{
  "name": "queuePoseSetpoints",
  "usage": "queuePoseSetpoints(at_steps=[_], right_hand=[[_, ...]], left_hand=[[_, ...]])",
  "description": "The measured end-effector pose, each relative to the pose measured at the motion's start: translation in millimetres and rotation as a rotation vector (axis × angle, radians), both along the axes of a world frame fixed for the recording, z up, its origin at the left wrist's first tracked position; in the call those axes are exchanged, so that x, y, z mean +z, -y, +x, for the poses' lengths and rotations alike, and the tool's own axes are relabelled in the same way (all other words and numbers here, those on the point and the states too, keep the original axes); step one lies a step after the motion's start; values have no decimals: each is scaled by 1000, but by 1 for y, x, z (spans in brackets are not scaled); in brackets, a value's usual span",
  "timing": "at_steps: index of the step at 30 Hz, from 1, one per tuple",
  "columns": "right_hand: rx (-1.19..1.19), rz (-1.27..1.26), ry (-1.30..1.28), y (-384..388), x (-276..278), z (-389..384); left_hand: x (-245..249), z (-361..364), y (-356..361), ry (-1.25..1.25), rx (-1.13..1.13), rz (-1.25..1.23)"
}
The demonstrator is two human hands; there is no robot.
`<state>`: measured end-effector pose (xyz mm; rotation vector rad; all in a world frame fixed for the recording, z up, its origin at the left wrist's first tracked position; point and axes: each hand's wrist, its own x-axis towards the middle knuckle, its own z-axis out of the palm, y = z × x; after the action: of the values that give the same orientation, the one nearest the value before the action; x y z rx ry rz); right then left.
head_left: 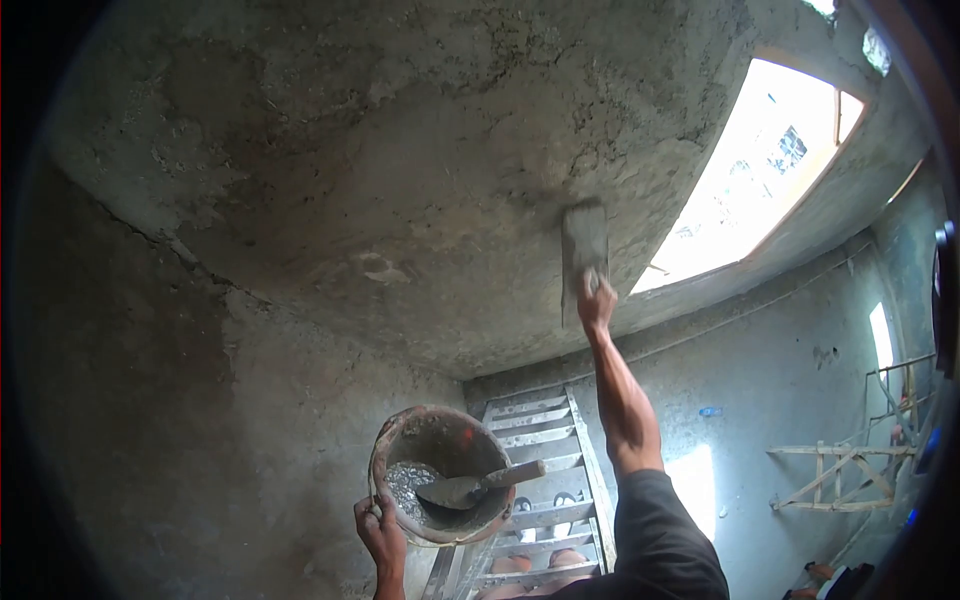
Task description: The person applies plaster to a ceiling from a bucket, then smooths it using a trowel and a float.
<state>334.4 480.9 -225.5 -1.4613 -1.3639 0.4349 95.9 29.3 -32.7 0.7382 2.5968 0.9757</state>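
A person's right hand [597,300] was raised overhead, closed around the handle of a flat float [585,248], whose blade was pressed against the rough grey ceiling [380,150] just above that hand. Lower and to the left, the left hand [380,535] gripped the rim of a round bucket [400,445] holding wet mortar [405,485] and a trowel [470,489]. A ladder [540,415] stood below both hands. A bright window [760,170] lay to the right of the raised hand.

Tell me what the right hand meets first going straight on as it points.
Likely the rough grey cement ceiling: the right hand holds a flat grey plastering trowel up against it, though depth is unclear.
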Motion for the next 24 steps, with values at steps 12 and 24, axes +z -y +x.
queuePoseSetpoints(at_steps=[12,24], right_hand=[[38,196,-128,-47,206,-84],[47,30,127,41,-6,-86]], left_hand=[[-5,-5,5,127,57,56],[-6,-12,17,57,30,35]])
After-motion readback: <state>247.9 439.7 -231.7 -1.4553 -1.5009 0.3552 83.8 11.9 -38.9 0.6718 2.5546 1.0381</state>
